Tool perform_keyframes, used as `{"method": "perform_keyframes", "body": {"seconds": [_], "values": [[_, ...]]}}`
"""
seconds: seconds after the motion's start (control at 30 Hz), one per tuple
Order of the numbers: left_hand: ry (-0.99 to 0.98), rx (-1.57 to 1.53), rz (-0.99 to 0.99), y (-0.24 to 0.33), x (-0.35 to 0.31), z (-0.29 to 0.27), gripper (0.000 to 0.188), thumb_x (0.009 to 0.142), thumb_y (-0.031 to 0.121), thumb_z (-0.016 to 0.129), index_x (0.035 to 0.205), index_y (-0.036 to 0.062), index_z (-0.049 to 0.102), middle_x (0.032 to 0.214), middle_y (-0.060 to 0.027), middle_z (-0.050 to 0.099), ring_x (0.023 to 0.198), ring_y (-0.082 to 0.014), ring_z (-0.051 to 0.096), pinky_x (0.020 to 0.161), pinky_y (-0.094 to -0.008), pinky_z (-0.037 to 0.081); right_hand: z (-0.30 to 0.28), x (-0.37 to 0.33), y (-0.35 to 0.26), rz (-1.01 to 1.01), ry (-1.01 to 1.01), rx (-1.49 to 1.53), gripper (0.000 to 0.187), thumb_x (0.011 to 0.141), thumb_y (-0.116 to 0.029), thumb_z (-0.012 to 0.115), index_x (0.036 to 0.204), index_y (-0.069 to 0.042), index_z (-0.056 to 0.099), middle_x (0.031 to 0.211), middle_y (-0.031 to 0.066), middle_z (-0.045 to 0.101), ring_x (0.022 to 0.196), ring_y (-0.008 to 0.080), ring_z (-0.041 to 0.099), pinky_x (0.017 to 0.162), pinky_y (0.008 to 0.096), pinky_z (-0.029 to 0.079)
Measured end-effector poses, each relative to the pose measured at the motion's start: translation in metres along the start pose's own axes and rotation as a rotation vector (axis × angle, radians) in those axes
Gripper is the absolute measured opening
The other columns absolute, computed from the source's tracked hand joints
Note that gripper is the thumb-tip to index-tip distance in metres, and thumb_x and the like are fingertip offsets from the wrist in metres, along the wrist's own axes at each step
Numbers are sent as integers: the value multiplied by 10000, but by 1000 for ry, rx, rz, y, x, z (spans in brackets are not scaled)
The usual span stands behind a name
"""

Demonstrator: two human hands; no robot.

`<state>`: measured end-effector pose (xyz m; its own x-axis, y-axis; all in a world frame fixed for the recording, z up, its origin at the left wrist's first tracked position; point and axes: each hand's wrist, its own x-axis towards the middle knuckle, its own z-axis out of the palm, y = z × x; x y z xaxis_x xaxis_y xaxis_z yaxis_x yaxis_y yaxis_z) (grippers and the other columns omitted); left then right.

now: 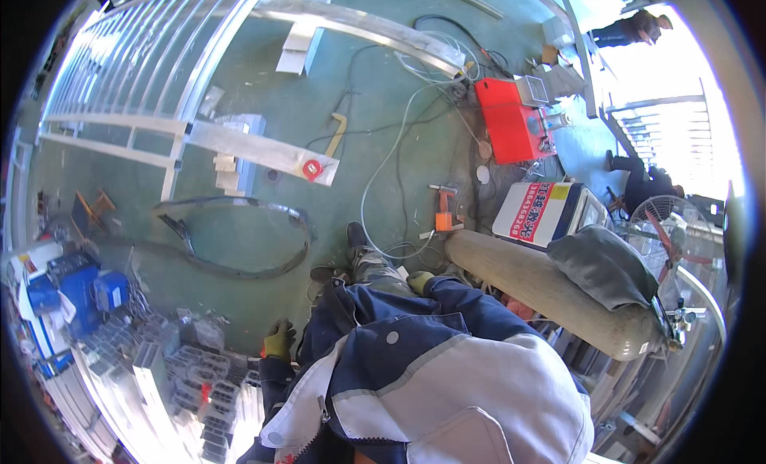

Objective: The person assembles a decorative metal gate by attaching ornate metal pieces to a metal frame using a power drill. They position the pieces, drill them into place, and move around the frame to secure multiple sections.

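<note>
My left hand (pixel 279 340), in a yellow-green work glove, hangs low beside my body. Its fingers are loosely apart and nothing shows in them; a bit of red or orange shows at the wrist. My right hand (pixel 419 283), gloved the same way, is in front of my thigh with its fingers mostly hidden. A small white piece (pixel 403 273) shows close to it, and I cannot tell whether the hand touches it. Just beyond lies a coiled pale hose (pixel 396 249). An orange tool with a handle (pixel 444 217) stands on the floor nearby.
A grey gas cylinder (pixel 519 276) lies at right, a dark cushion (pixel 602 264) on it, beside a white-and-red machine (pixel 531 213) and a fan (pixel 669 234). Metal railing (pixel 187 129) stands far left; a black cable loop (pixel 271 268) and stacked metal profiles (pixel 199 392) lie left. Two people are far right.
</note>
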<state>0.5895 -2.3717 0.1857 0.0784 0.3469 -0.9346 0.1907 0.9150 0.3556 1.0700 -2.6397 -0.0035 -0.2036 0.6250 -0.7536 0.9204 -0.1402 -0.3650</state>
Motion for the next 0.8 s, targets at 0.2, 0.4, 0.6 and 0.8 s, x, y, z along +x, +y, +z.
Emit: {"method": "perform_keyframes", "body": {"seconds": [0.2, 0.4, 0.6, 0.8], "values": [[122, 135, 83, 70, -13, -23, 325, 988, 321, 698, 1221, 95, 672, 1108, -60, 723, 917, -180, 702, 715, -321, 544, -129, 62, -63, 564, 102, 1114, 324, 963, -305, 579, 1117, -87, 764, 940, 136, 760, 844, 241, 726, 768, 386, 572], [-108, 707, 483, 74, 32, 2, 372, 985, 316, 682, 1229, 35, 665, 1107, -112, 730, 990, -249, 702, 791, -371, 561, -143, 48, 15, 569, 471, 1190, 366, 949, -285, 628, 1239, -86, 731, 957, 138, 761, 840, 228, 724, 752, 361, 577], [-340, 1058, 579, 126, 79, 85, 421, 998, 376, 626, 1200, 14, 702, 1130, -110, 736, 997, -232, 679, 833, -365, 537, -102, -15, 109, 565, 576, 962, 385, 984, -304, 546, 1235, -68, 718, 1120, 138, 755, 967, 246, 732, 855, 354, 570], [-209, 794, 416, 203, 96, 131, 351, 1015, 285, 619, 1227, 18, 704, 1130, -76, 734, 1011, -185, 657, 851, -340, 528, -156, -12, 125, 816, 553, 1054, 401, 977, -330, 520, 1233, -91, 716, 1152, 136, 749, 1031, 274, 733, 902, 383, 565]]}}
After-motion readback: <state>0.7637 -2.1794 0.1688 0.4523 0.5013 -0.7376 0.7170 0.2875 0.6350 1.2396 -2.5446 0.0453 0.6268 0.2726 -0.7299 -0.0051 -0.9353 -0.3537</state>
